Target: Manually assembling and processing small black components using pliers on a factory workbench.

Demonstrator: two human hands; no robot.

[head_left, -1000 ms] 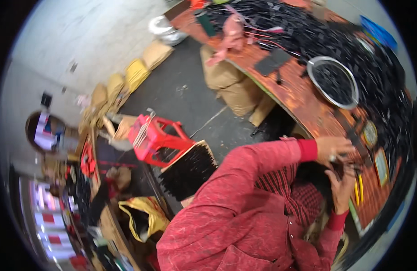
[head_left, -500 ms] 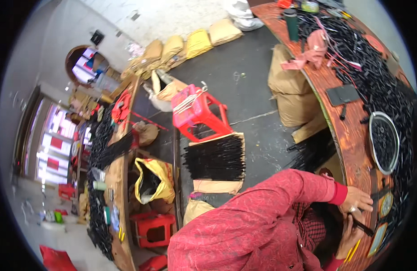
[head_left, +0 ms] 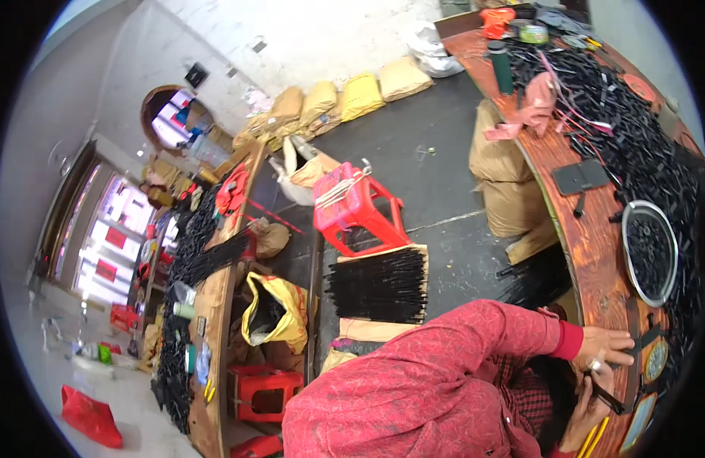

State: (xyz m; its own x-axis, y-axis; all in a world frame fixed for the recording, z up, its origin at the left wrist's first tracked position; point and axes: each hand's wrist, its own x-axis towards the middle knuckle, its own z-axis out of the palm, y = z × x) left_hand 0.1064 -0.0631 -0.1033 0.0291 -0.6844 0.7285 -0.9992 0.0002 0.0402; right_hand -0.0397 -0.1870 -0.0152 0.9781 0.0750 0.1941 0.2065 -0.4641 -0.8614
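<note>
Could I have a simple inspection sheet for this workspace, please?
Surface: streaked reddish wooden table.
Job's things: thin black piece in hand; metal-rimmed bowl holding small black pieces.
Clutter: black heap, dark flat rectangular object, dark green bottle, pink cloth.
Grip: right hand closed on the thin black piece; left hand close beside it, its hold unclear.
Cables: nothing seen for certain; a pink-and-white cord lies on the heap, type unclear.
Surroundings: red plastic stool on dark floor; filled sacks near the wall.
</note>
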